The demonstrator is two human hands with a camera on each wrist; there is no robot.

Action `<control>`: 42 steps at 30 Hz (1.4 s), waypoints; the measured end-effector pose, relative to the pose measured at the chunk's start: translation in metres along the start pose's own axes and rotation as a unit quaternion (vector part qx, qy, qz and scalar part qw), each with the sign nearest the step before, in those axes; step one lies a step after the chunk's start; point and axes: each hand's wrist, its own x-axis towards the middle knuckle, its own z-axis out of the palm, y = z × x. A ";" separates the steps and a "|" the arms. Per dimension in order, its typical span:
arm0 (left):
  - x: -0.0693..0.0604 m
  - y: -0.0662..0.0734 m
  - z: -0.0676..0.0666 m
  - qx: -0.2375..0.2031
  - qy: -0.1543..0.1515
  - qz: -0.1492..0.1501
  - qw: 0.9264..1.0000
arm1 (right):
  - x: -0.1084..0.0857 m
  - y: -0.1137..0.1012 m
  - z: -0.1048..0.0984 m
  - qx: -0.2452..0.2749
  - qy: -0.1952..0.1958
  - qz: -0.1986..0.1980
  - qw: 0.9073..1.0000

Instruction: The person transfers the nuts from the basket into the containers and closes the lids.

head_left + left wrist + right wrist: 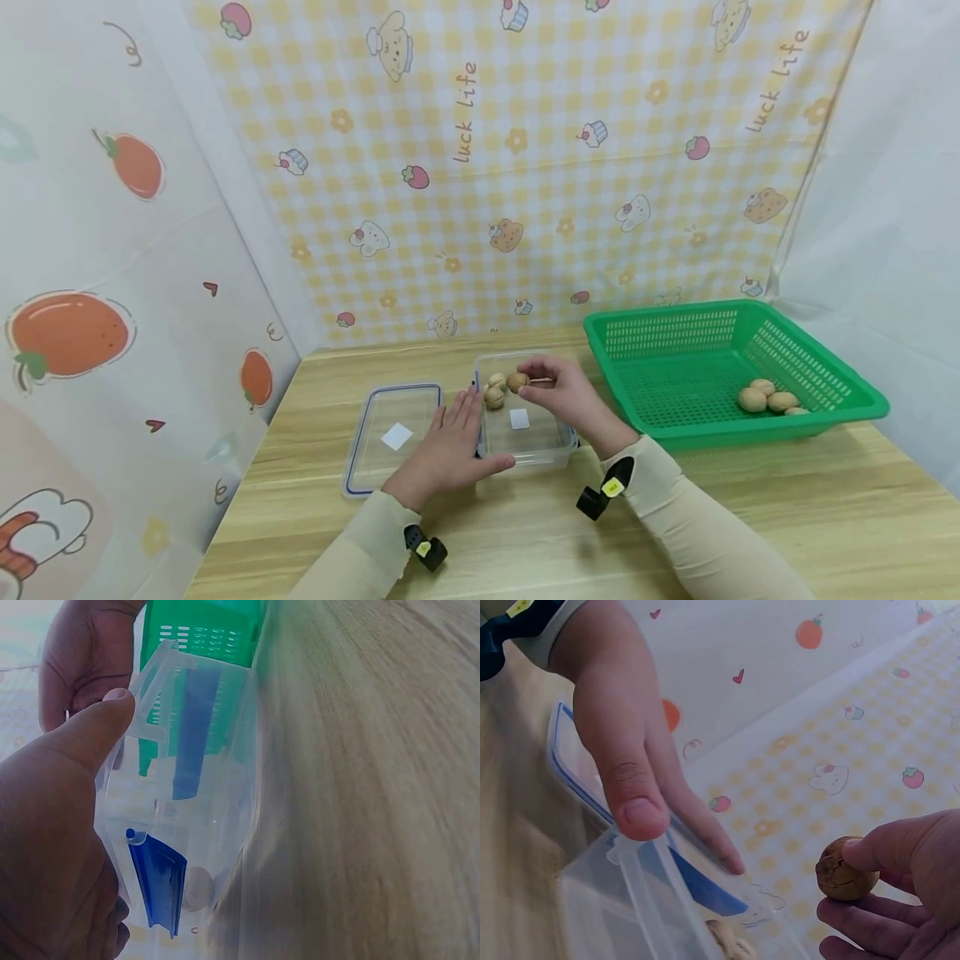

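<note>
My right hand (568,398) pinches a walnut (517,382) between thumb and fingers, over the far part of a clear plastic container (542,457). In the right wrist view that walnut (847,868) shows its cracked brown shell. Several walnuts (494,397) lie inside the container at its far left. My left hand (448,446) rests along the container's left side with fingers straight; its thumb (105,724) touches the near rim in the left wrist view. A blue clip (159,885) hangs on the container's side. There is a white label (519,418) on the container.
A clear lid (362,450) with a blue seal lies left of the container. To the right stands a green basket (622,375) holding several walnuts (752,400) in its right part. A patterned cloth (525,200) hangs behind the wooden table (517,533).
</note>
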 end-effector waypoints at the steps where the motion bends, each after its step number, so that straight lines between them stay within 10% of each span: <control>1: 0.000 0.001 -0.001 -0.001 0.000 0.000 1.000 | 0.001 0.003 0.002 0.000 0.002 -0.002 1.000; 42: -0.003 0.004 -0.005 0.009 -0.008 -0.005 1.000 | 0.021 0.033 0.044 -0.058 -0.014 0.053 0.997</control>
